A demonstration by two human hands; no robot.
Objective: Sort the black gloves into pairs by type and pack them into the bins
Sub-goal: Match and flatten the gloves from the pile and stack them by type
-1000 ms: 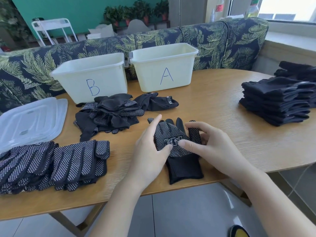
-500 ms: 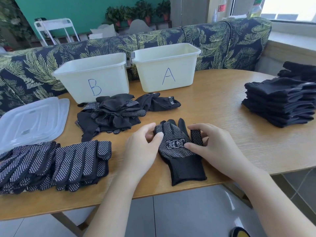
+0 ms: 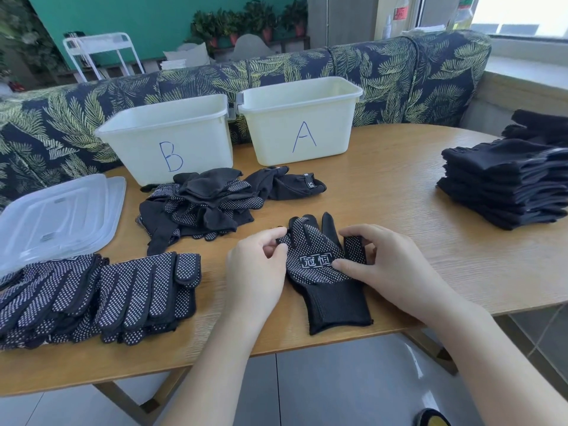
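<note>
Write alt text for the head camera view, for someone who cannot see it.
Two hands, left and right, pinch a dotted black glove lying on a wooden table. Behind it sit a loose glove heap and white bins B and A; sorted stacks lie at far left and right.

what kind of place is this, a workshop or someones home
Most likely a home or lounge corner, not a workshop: a wooden table pushed against a leaf-print sofa, potted plants by a teal wall behind, and a sunny window on the right.
</note>
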